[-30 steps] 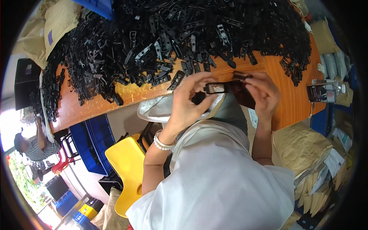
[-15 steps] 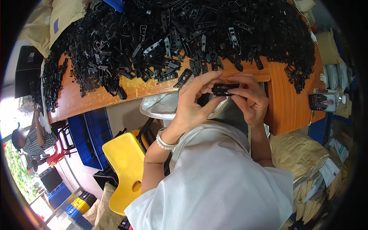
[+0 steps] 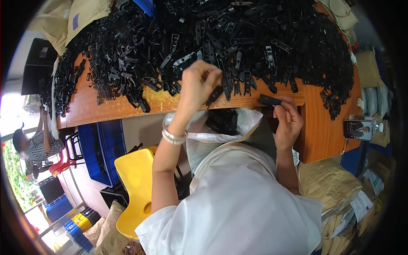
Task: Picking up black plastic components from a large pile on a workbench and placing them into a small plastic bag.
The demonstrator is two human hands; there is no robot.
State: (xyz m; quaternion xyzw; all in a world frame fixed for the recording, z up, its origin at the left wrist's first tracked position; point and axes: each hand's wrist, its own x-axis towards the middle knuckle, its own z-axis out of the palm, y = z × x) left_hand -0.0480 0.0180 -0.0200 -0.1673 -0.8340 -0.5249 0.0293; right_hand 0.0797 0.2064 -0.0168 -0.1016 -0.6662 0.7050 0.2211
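Note:
A heap of black plastic clip-like parts [image 3: 229, 38] covers most of the wooden table [image 3: 102, 106]. My left hand [image 3: 199, 85], with a pearl bracelet at the wrist, is over the heap's near edge. Its fingers are curled together, and whatever they hold is hidden. Between the thumb and fingers of my right hand [image 3: 290, 121] is a narrow black plastic piece [image 3: 269, 100], held at the table's front edge. Below the edge, on my lap, a white sack [image 3: 250, 121] gapes with black parts [image 3: 223, 120] inside it.
At the right end of the table stands a phone [image 3: 358, 130]. A yellow chair [image 3: 134, 187] and blue crates [image 3: 100, 153] are to my left. Brown paper sacks [image 3: 327, 178] fill the lower right. Another person [image 3: 40, 144] sits at the far left.
Both hands held a black piece together above my lap. They have parted: my left moved up and left to the heap, while my right keeps a black piece. The sack's mouth now shows more.

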